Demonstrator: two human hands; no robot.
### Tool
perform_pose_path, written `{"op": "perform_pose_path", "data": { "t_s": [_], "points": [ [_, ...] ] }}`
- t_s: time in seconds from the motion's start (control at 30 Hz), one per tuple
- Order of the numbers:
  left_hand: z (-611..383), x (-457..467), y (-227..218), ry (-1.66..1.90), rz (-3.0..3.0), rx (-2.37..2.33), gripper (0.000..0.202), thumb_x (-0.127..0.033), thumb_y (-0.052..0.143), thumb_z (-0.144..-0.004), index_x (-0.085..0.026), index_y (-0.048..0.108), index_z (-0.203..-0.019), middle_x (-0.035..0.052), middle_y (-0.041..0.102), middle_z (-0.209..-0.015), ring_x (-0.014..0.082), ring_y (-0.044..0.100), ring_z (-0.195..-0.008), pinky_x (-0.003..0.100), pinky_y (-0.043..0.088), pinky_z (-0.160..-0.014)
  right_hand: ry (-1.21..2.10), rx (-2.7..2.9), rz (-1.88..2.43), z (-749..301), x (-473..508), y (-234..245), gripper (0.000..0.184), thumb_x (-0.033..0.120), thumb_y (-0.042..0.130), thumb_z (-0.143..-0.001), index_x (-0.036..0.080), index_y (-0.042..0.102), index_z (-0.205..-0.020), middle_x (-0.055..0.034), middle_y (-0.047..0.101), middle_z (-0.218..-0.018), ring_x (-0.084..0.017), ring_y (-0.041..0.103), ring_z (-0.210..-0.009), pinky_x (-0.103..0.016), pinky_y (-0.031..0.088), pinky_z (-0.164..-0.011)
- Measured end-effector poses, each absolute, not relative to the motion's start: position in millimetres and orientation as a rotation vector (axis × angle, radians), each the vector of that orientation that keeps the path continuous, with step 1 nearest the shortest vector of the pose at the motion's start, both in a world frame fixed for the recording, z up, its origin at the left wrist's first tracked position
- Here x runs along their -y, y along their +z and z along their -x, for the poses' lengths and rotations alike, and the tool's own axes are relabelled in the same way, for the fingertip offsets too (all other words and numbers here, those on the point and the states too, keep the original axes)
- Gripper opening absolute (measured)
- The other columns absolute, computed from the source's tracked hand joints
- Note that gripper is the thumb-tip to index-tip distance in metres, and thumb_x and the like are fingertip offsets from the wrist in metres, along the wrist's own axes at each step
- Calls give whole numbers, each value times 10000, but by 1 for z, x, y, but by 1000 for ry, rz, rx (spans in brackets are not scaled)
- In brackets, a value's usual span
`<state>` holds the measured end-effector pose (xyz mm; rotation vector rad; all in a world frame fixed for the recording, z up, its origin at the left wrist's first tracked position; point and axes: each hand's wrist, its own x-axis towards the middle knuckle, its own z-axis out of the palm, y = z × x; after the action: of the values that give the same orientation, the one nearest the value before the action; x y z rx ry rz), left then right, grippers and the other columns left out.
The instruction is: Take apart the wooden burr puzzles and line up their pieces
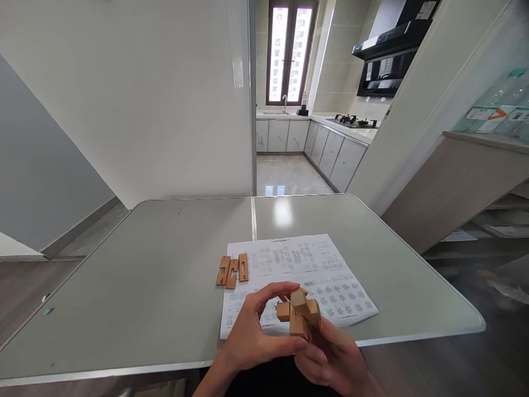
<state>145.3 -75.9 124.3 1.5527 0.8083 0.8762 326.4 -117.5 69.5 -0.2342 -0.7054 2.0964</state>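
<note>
Between my two hands is a wooden burr puzzle (298, 310), made of several light blocks that cross and interlock. My left hand (260, 331) grips it from the left, with a finger over the top and the thumb along its lower end. Fingers of my right hand (330, 358) close on its lower right side. Beyond my left hand lie three flat notched wooden pieces, the left one (223, 270) marked 3, a middle one (232, 274) and the right one (243, 268) marked 2. A printed instruction sheet (343, 281) with small diagrams lies under and behind the puzzle.
The grey-green table (124, 298) has a pale seam (253, 220) and a light edge. A small teal bit (48, 311) lies at its left. Past the table is a kitchen with a gas stove (353, 121); water bottles (496, 105) stand on a ledge at right.
</note>
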Motion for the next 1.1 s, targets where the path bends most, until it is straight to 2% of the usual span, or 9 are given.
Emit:
{"op": "perform_pose_path", "data": {
  "t_s": [0.17,0.27,0.4,0.57,0.63,0.7,0.83,0.93,1.1],
  "points": [
    [-148,75,121,959,-1507,-850,694,-299,913,-646,-277,683,-1301,72,723,-1276,322,634,-1231,494,454,-1140,2092,685,223,-321,111,64,424,605,614,-943,189,688,-978,85,341,-570,-61,246,-395,-215,275,-414],
    [-148,74,117,1008,-1486,-833,691,-339,918,-644,-256,687,-1290,90,725,-1277,333,640,-1228,495,474,-1124,2090,674,262,-318,109,66,414,609,635,-918,197,662,-949,85,333,-565,-69,244,-407,-224,255,-419],
    [-146,70,115,1149,-1419,-810,678,-443,890,-715,-242,660,-1321,116,728,-1276,338,638,-1241,469,499,-1088,2036,658,339,-319,109,70,370,553,637,-929,199,592,-831,67,336,-609,-83,253,-473,-241,257,-477],
    [-140,52,108,1280,-1461,-1007,667,-487,807,-817,-233,588,-1394,138,671,-1357,324,615,-1268,465,490,-1083,2028,620,395,-330,107,63,375,550,632,-933,201,555,-817,67,320,-622,-91,196,-490,-262,218,-486],
    [-137,38,98,1229,-1597,-1265,641,-462,777,-852,-274,549,-1420,105,665,-1347,293,634,-1212,482,485,-1069,2004,615,409,-333,106,59,359,527,616,-949,198,556,-821,65,323,-633,-91,189,-495,-267,227,-499],
    [-135,23,85,1151,-1789,-1432,720,-423,828,-797,-263,521,-1429,95,678,-1284,300,622,-1216,501,475,-1068,1986,590,414,-334,103,54,347,509,595,-964,196,555,-820,61,322,-646,-93,196,-504,-270,233,-511],
    [-131,-1,58,945,-2193,-1503,567,-301,855,-742,-208,629,-1253,114,673,-1251,337,556,-1274,505,459,-1067,1979,549,437,-334,99,48,338,497,583,-973,199,556,-815,58,314,-651,-103,200,-517,-271,225,-517],
    [-130,-9,45,807,-2343,-1506,507,-297,846,-753,-200,634,-1204,108,700,-1185,361,523,-1296,533,436,-1066,1975,545,431,-332,97,48,334,490,580,-978,194,578,-823,54,319,-654,-105,201,-522,-272,222,-517],
    [-128,-13,32,763,-2408,-1505,499,-344,861,-750,-188,639,-1168,125,656,-1243,369,511,-1288,535,435,-1064,1978,526,411,-330,93,50,330,475,598,-981,180,612,-833,52,316,-667,-97,218,-527,-265,227,-524]
  ]
}}
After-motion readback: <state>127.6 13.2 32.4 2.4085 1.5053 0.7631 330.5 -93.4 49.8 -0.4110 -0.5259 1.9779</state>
